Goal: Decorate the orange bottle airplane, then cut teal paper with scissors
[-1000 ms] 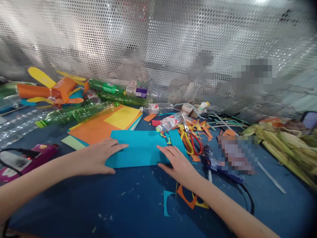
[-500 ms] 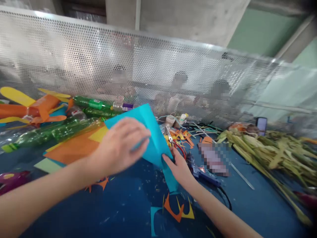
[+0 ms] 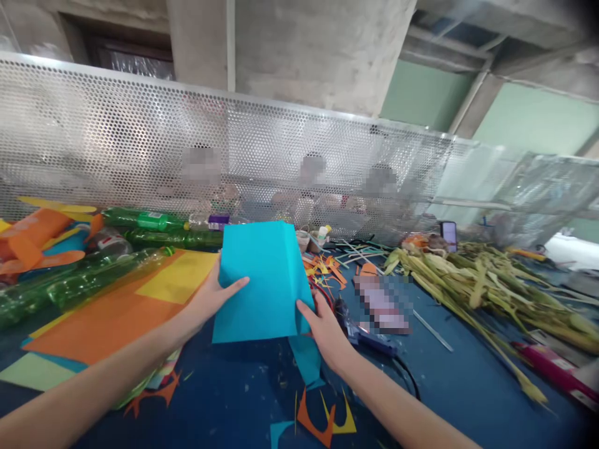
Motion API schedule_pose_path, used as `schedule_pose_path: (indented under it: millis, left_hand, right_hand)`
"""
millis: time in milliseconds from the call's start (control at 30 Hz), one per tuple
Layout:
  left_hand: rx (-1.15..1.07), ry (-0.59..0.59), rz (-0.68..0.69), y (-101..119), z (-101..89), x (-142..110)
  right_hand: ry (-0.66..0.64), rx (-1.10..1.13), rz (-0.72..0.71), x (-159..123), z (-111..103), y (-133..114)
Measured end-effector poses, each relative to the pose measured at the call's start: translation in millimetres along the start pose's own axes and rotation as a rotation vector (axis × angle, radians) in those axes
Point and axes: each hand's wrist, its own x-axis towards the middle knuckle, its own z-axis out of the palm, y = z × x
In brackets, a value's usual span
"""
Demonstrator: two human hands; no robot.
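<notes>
A bright blue sheet of paper, creased near its right side, is held up off the table between my hands. My left hand grips its left edge, thumb across the front and fingers behind. At the right edge my right hand pinches the paper, thumb in front; its other fingers are partly hidden. Below it a blue paper strip lies on the table. Scissors with a red handle are mostly hidden behind the paper and my right hand.
Orange and yellow sheets lie at left, near green plastic bottles. A blue glue gun rests right of my right hand. Dried corn husks cover the right side. Paper scraps lie in front; a perforated metal screen stands behind.
The blue paper lay flat under both hands; now it is lifted and turned upright. My left hand has shifted to grip its left edge. The view has tilted up and turned right.
</notes>
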Motion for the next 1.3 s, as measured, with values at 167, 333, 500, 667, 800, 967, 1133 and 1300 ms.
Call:
schedule_pose_path:
  millis: [167, 333, 500, 667, 800, 967, 1133, 1300]
  left_hand:
    - [-0.512, -0.263, -0.414, -13, -4.7, -6]
    - [-0.392, -0.318, -0.303, -28, -10.2, -6]
    - [-0.405, -0.348, -0.349, -34, -17.0, -4]
    - [-0.498, -0.363, -0.409, -30, -20.2, -7]
    - [-0.494, -0.315, -0.444, -28, -20.0, -7]
    - [-0.477, -0.385, -0.434, -30, -20.7, -8]
    - [-0.411, -0.443, -0.409, -31, -20.8, -10]
    - [-0.337, -0.434, -0.369, -33, -18.3, -11]
  right_hand:
    - [0.02, -0.196, -0.151, 1, -2, 3]
    - [-0.09, -0.384, -0.219, 3, -6, 1]
    - [-0.075, -0.521, -0.225, 8, -11, 2]
    - [-0.028, -0.524, -0.213, 9, -13, 7]
    - [-0.018, -0.536, -0.218, 10, -13, 7]
    - [-0.072, -0.486, -0.238, 10, -11, 3]
    - [-0.019, -0.457, -0.236, 10, -11, -1]
    - [0.047, -0.506, -0.221, 13, -14, 0]
